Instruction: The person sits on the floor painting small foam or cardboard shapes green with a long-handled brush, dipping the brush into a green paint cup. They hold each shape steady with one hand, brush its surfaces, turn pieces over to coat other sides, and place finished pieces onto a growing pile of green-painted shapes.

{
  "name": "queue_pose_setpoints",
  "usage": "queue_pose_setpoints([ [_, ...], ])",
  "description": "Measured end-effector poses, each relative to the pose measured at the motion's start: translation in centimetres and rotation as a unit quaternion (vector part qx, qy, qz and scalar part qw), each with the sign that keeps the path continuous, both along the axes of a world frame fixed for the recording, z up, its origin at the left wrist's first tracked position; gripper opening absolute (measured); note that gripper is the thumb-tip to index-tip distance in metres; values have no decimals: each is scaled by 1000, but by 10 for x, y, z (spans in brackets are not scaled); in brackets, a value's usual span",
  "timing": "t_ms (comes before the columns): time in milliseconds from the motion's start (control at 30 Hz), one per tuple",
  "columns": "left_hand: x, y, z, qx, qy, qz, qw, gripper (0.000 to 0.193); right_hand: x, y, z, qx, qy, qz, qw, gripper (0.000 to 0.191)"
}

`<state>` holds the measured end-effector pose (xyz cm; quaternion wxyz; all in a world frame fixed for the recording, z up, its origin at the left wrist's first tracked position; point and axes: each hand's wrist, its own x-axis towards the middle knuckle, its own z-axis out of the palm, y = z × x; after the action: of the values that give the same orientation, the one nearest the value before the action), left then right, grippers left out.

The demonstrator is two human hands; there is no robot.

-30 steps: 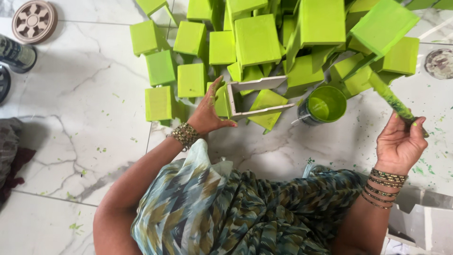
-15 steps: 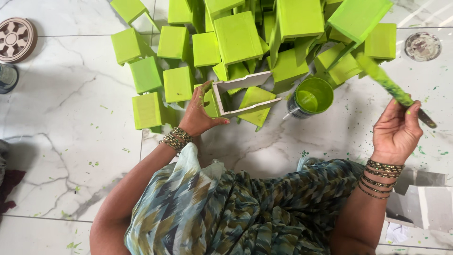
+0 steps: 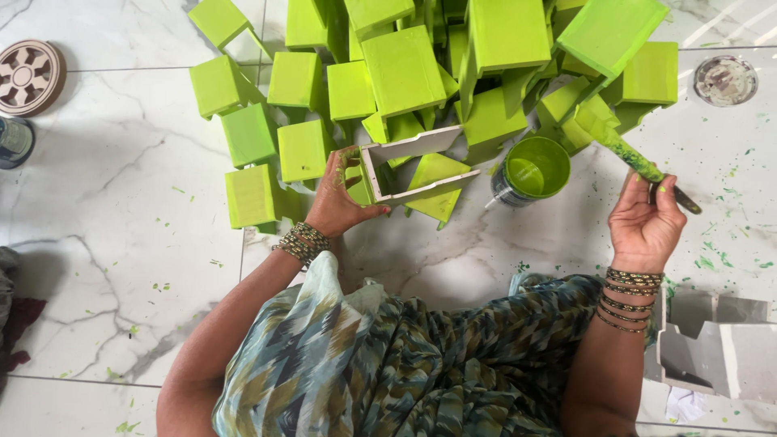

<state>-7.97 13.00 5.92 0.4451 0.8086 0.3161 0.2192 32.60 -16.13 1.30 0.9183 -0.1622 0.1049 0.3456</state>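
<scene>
Painting small box pieces lime green on a marble floor.

From largest to smallest, I see the marble floor (image 3: pixel 105 226) speckled with green drips, then the heap of painted green boxes (image 3: pixel 405 73) crowding the top of the view, then the green paint tin (image 3: pixel 532 168) just beside the heap. My left hand (image 3: pixel 340 198) is clamped on the end of an unpainted open frame piece (image 3: pixel 413 166), which lies against the heap. My right hand (image 3: pixel 643 226) is closed around the handle of a paint-loaded brush (image 3: pixel 627 154), held well apart from the frame. I judge the risks to be the brush dripping on the floor, or a nudge of the frame toppling the leaning wet boxes or the tin.
</scene>
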Motion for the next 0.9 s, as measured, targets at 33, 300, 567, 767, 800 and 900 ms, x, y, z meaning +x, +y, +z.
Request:
queue_pose_setpoints([
  [33, 1, -1, 2, 3, -1, 2, 1000, 106, -1, 0, 0, -10, -13, 10, 1000, 14],
  [300, 0, -17, 39, 7, 19, 11, 1000, 103, -12, 10, -7, -19, -41, 41, 998, 12],
  [567, 23, -50, 70, 101, 23, -6, 995, 101, -43, 20, 60, 28, -290, -2, 957, 23],
  [767, 28, -70, 66, 135, 8, -41, 990, 102, -104, -5, 126, -145, -581, -115, 793, 34],
  [800, 27, -72, 65, 129, 7, -43, 991, 102, -110, -6, 132, -151, -591, -121, 783, 34],
  [900, 25, -77, 63, 122, 10, -41, 992, 103, -123, -10, 141, -167, -600, -114, 774, 35],
])
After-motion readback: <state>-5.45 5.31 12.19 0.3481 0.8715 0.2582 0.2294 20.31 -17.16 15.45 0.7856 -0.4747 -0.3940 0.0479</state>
